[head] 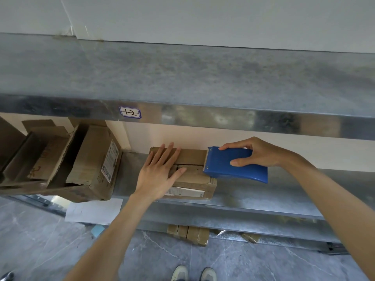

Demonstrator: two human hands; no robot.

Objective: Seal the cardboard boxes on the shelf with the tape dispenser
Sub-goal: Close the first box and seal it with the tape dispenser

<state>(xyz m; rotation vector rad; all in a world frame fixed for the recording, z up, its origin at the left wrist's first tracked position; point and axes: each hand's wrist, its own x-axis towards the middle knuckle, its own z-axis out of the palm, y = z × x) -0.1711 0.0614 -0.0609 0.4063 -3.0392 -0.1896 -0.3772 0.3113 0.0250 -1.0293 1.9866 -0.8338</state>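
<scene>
A small cardboard box (192,159) lies on the middle metal shelf (263,197), its top flaps closed with a seam running left to right. My left hand (160,171) presses flat on the left part of the box top, fingers straight. My right hand (257,153) grips a blue tape dispenser (233,165), thumb on its near side and fingers over the far edge. The dispenser's toothed end sits at the right end of the box seam.
An open, worn cardboard box (89,165) with loose flaps lies on its side at the left of the same shelf. The upper shelf (182,78) overhangs, labelled "1-2". Small taped boxes (188,234) lie on the floor under the shelves. My shoes (192,273) show below.
</scene>
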